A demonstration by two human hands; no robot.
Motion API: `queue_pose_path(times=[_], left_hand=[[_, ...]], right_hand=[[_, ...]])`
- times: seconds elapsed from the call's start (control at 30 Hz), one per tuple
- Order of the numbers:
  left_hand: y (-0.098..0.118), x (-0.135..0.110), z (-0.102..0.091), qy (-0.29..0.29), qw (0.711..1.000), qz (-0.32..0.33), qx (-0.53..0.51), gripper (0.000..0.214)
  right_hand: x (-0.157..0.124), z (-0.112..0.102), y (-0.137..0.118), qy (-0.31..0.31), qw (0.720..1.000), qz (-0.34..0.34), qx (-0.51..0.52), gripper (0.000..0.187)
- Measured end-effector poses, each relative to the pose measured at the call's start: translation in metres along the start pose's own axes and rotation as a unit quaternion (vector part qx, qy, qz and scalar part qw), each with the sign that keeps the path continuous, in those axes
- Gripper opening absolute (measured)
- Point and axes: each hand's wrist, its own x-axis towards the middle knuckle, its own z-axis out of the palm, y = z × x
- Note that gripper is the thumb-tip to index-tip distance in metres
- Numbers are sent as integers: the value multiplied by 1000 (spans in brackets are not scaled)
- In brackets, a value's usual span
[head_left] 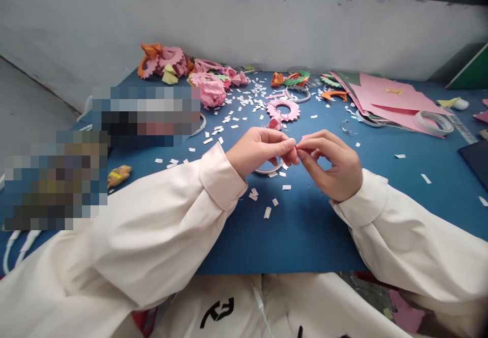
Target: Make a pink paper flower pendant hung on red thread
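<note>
Beyond everything, at twelve o'clock, a grey-white wall [267,23] closes off the far side. The blue table [236,251] spreads in front of it, its near edge at six o'clock from the person's fingertips, close to the lap. Pink sheets [396,91] lie stacked at two o'clock, and a heap of cut and crumpled paper [208,90] sits at ten. The widest room for the hands runs from three round to five o'clock, where just a few scraps lie.

The left hand [263,147] and the right hand [333,160] meet at the centre, each closed thumb to finger in what looks like a pinch. A toothed pink ring [283,110] lies at eleven o'clock, beyond them, and a pale ring [263,172] shows partly under the left hand at eight. White slips [268,212] are scattered round about, some at seven.

Between the meeting fingertips is the small pink piece [305,137], mostly hidden. It is probably paper: very light, easily creased, quick to tear if pulled, and unlikely to slip. A fingertip grip close to its edges would suit it, with little pressure; its exact shape cannot be told.
</note>
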Motion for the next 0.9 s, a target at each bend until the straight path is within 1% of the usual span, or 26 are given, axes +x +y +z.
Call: queue_pose_path(times=[0.13, 0.27, 0.33, 0.47, 0.57, 0.63, 0.7, 0.83, 0.9], left_hand=[[1, 0, 0, -3, 1000, -3, -10, 30], [2, 1, -1, 44, 998, -23, -23, 26], [2, 1, -2, 55, 998, -28, -27, 26], [1, 1, -1, 29, 999, -26, -27, 27], [0, 2, 0, 13, 1000, -8, -13, 27], [0, 2, 1, 11, 1000, 7, 8, 27], [0, 2, 2, 13, 999, 18, 33, 27], [2, 2, 4, 23, 998, 27, 58, 24], [4, 1, 5, 25, 997, 32, 66, 24]], right_hand=[[1, 0, 1, 6, 1000, 5, -12, 8], [2, -1, 1, 14, 999, 8, -32, 7], [2, -2, 1, 18, 999, 6, -31, 7], [0, -2, 3, 13, 999, -25, -30, 12], [-2, -1, 6, 14, 998, -55, -37, 15], [-3, 0, 7, 14, 997, -63, -44, 16], [-3, 1, 8, 17, 997, -62, -52, 14], [-2, 0, 6, 30, 998, -37, -48, 13], [-1, -1, 4, 15, 999, -27, -24, 15]])
